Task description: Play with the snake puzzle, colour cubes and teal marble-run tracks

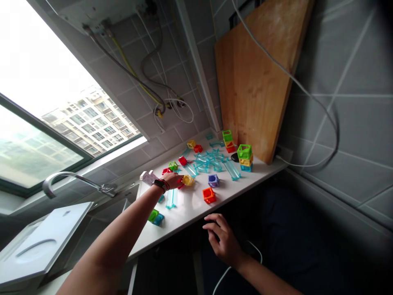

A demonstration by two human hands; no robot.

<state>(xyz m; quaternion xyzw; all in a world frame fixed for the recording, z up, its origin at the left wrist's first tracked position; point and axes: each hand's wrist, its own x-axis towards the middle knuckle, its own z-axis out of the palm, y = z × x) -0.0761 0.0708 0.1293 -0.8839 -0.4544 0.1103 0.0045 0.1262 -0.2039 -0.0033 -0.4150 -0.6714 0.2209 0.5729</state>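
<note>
Left hand (172, 180) reaches over the white counter (187, 208), its fingertips at a yellow cube (188, 180); whether they pinch it, I cannot tell. Right hand (223, 239), loosely curled and open, is near the orange-red cube (209, 195).

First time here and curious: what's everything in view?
counter: one, white, centre
wooden board: one, brown, against wall
cube stacks: two, multicoloured, beside board
loose cubes: several, mixed colours, on counter
track pieces: many, clear blue, on counter
small object: one, black, between stacks
window: one, green frame, left
tap: one, silver, below window
panel: one, white, lower left
wall unit: one, greyish, top
hoses, cables: several, grey, yellow, white, on walls
left hand: one, bare, at yellow piece
right hand: one, bare, before counter
</note>
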